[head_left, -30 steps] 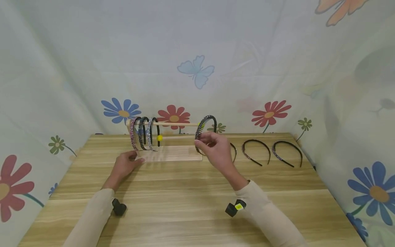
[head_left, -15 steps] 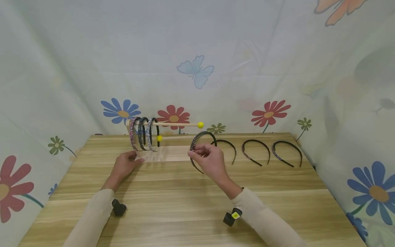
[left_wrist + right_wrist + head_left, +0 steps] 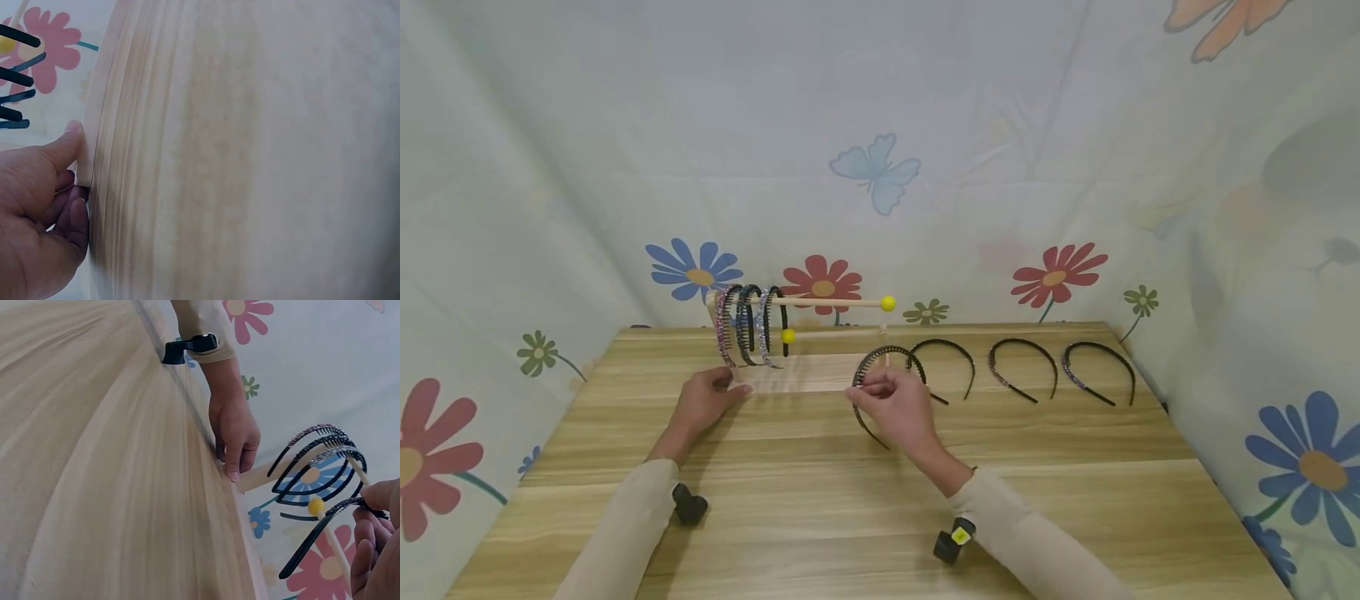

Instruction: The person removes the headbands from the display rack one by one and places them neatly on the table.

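Observation:
My right hand [image 3: 898,408] pinches a black toothed headband [image 3: 867,358] by its side, thumb against fingers, in front of the right end of a wooden headband stand [image 3: 812,372]. Its glittery dark front shows in the right wrist view, where the held headband [image 3: 303,547] hangs near a rod's yellow ball end. My left hand [image 3: 706,403] grips the stand's near left corner; in the left wrist view the thumb lies on the base board [image 3: 100,119]. A pink glitter headband [image 3: 722,329], a dark blue one [image 3: 742,333] and a silver one [image 3: 763,325] hang at the stand's left.
Three headbands lie in a row on the wooden table at the right: a black one [image 3: 972,375] partly behind my right hand, a reddish one [image 3: 994,367] and a bluish one [image 3: 1075,383]. Two rods with yellow balls [image 3: 888,303] point right. A flowered curtain [image 3: 880,233] surrounds the table.
My right hand has lowered the black headband from the upper rod's ball end, toward me and slightly left, down to the front of the base. The left hand stays at the corner.

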Tool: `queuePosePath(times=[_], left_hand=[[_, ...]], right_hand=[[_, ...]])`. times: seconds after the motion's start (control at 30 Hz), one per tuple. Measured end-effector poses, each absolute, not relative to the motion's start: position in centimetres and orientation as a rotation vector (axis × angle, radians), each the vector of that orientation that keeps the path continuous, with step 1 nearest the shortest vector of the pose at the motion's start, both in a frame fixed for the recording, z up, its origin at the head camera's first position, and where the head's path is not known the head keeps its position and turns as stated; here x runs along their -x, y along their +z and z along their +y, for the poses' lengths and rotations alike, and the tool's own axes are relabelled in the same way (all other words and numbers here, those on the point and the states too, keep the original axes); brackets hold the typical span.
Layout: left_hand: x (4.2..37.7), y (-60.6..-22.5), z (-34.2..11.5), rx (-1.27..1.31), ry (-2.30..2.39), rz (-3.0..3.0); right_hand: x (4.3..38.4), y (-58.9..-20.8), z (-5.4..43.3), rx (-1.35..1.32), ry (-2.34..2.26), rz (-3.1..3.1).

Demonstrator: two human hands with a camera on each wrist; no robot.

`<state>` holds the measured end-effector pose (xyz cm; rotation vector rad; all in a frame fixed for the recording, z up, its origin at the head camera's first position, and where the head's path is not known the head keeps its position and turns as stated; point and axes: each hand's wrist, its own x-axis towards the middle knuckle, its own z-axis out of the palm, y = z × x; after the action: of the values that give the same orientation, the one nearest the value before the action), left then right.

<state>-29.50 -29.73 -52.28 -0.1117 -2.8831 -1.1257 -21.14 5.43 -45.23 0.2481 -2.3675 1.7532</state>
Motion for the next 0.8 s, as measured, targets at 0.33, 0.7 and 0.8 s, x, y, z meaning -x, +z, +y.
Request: queuePosePath(times=[0.33,0.7,0.8], left_hand=[[29.3,-52.0,-29.6,0.120,-1.123,-2.870],[29.4,-52.2,-29.7,0.130,-1.085,-2.859],[29.4,-52.3,-29.7,0.136,-1.078,-2.853]], right_hand=[[20.6,-47.1,4.2,-0.249,1.767,-2.447],[20.3,-49.1,3.1,-0.246,1.787,-2.475],[20.1,-49.4,2.9,-0.243,1.775,-2.491]])
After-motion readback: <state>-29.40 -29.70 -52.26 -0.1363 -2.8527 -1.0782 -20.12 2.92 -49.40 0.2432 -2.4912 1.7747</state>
